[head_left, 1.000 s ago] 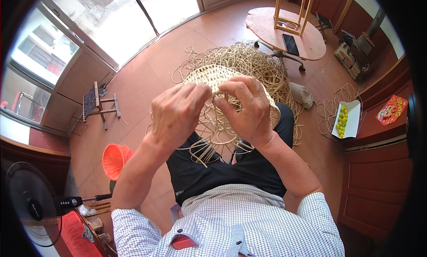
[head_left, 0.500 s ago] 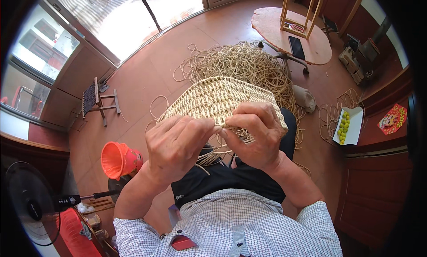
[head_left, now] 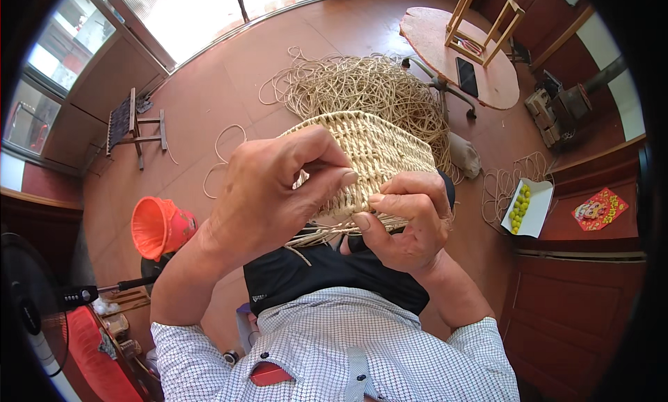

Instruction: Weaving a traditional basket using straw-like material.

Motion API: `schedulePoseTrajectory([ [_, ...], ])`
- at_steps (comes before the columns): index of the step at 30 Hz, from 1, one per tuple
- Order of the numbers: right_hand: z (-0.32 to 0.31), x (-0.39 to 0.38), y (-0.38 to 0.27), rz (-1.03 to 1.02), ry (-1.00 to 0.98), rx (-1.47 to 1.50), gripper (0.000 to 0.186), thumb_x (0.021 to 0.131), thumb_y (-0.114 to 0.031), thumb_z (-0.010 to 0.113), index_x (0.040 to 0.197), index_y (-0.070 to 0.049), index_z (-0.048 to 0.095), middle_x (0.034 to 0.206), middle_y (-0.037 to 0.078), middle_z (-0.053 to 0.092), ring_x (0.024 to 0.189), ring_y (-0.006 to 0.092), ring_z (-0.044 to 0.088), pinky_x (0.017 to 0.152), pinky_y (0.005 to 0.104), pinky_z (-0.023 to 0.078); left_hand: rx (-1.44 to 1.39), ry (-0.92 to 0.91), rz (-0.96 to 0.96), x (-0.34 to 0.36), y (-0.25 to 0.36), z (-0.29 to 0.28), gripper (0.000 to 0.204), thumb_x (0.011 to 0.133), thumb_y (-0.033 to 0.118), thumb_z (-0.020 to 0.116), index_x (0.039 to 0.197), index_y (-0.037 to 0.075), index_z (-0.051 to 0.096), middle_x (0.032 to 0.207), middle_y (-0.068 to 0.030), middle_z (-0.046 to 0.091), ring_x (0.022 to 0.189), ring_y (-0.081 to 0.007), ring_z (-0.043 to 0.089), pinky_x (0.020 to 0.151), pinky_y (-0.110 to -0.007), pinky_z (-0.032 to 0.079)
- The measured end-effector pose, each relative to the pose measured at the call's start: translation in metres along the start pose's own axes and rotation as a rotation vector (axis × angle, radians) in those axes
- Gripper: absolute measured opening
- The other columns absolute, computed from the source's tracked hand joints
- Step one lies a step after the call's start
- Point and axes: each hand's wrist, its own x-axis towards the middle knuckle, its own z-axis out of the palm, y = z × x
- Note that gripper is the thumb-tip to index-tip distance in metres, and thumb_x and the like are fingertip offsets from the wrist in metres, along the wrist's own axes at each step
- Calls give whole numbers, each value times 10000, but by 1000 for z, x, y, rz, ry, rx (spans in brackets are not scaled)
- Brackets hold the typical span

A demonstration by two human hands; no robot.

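Observation:
A pale straw-coloured woven piece (head_left: 379, 148), made of twisted cord in tight rows, lies over my lap with its near edge toward me. Loose cord ends (head_left: 316, 236) hang from that edge over my dark trousers. My right hand (head_left: 412, 224) pinches the near edge of the weave between thumb and forefinger. Raised over the left part of the piece, my left hand (head_left: 268, 186) has its thumb and forefinger pressed together. Whatever thin thing lies between those fingertips is too small to make out.
A big tangle of cord (head_left: 376, 89) covers the floor ahead. Beyond it stands a round wooden table (head_left: 431, 37) bearing a phone and wooden frame. An orange bin (head_left: 156, 228), a fan (head_left: 31, 304) and a folding stool (head_left: 129, 124) are left; a white tray (head_left: 536, 211) of green fruit is right.
My left hand has parted from my right, moving up over the weave. My right hand stays at the near edge. The whole view has shifted slightly.

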Motion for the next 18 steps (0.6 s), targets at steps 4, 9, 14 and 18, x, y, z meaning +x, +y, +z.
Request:
schedulePoseTrajectory([
  [4, -1, 2, -1, 4, 9, -20, 432, 747, -101, 979, 1107, -148, 745, 1046, 15, 685, 949, 205, 672, 833, 344, 555, -47, -46, -41, 8, -7, 4, 111, 970, 50, 858, 953, 2, 759, 793, 4, 725, 734, -26, 637, 626, -252, 507],
  [9, -1, 5, -4, 10, -33, -62, 446, 748, -109, 977, 1135, -151, 760, 1043, 14, 682, 937, 206, 668, 827, 345, 558, -102, -65, -73, 9, -13, 4, 131, 959, 86, 868, 957, 16, 757, 785, 1, 716, 734, -36, 630, 644, -264, 509],
  [14, -2, 6, -4, 6, -27, -83, 432, 742, -118, 975, 1125, -164, 781, 1032, 8, 681, 917, 203, 665, 808, 339, 557, -55, -96, -72, 11, -6, 2, 124, 960, 82, 862, 959, 17, 757, 799, -5, 733, 743, -39, 639, 651, -268, 516],
  [18, -1, 7, -3, -1, -28, -65, 391, 733, -106, 964, 1081, -165, 796, 1007, 3, 678, 890, 201, 661, 771, 339, 552, -54, -43, -31, 7, -12, 5, 123, 956, 75, 862, 962, 12, 757, 781, -8, 721, 726, -35, 629, 641, -266, 513],
])
